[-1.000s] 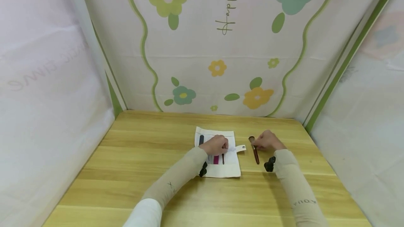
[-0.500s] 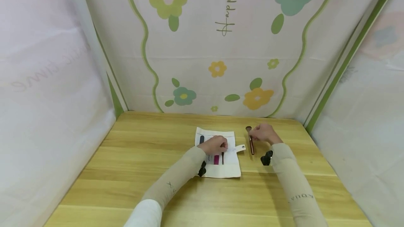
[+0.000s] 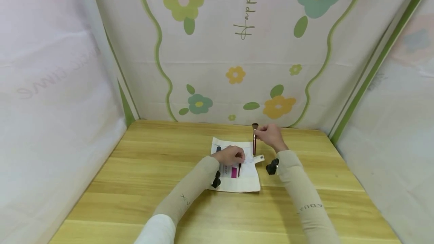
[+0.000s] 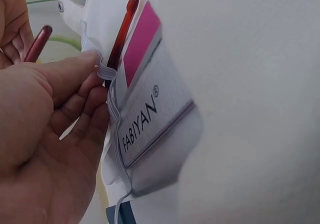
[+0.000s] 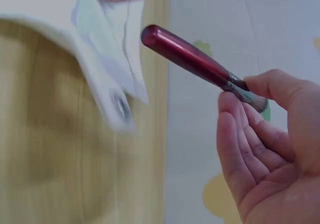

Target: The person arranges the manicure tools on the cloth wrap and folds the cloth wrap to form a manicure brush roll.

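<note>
Wooden table (image 3: 142, 176) spreads open to your left. Your left hand (image 3: 230, 155) pinches the elastic band (image 4: 106, 73) of the white, limp-looking pouch (image 3: 237, 185). Just off the pouch's right edge, your right hand (image 3: 270, 136) pinches the brush (image 3: 254, 145), likely light, stiff and slick-handled, surest at the collar (image 5: 232, 82). The table's back edge (image 3: 190, 122) lies near.

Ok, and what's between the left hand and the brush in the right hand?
In the head view, a white stretch of the pouch shows between the left hand and the brush.
</note>
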The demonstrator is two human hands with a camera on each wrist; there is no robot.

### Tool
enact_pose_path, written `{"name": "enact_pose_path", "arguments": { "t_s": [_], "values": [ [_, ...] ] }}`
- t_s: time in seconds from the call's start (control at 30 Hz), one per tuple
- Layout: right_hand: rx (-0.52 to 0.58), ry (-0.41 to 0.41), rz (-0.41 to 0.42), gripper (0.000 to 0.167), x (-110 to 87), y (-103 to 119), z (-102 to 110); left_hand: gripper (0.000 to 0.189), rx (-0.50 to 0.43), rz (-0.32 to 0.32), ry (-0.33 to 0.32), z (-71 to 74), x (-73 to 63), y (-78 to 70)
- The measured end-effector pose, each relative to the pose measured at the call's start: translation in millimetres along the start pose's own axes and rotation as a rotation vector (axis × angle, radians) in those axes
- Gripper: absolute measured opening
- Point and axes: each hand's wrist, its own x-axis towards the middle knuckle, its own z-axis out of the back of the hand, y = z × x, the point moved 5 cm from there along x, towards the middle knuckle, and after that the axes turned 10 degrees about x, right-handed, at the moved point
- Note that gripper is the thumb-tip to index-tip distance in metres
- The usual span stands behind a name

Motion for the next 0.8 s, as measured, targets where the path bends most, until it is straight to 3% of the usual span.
{"name": "enact_pose_path", "arguments": {
  "t_s": [0.23, 0.4, 0.8],
  "values": [
    [-0.033, -0.043, 0.025, 0.02, 3.7, -2.9, -23.5, 0.011, -0.023, -0.018, -0.003, 1.9, -3.0, -2.5],
    [-0.008, -0.033, -0.026, 0.02, 1.6, -8.4, -36.3, 0.012, -0.039, -0.027, -0.004, 0.1, -0.9, -1.3],
    [0.008, 0.13, -0.181, 0.027, -4.4, -23.5, -55.0, 0.013, -0.033, -0.053, -0.032, 0.8, -0.3, 0.6]
  ]
}}
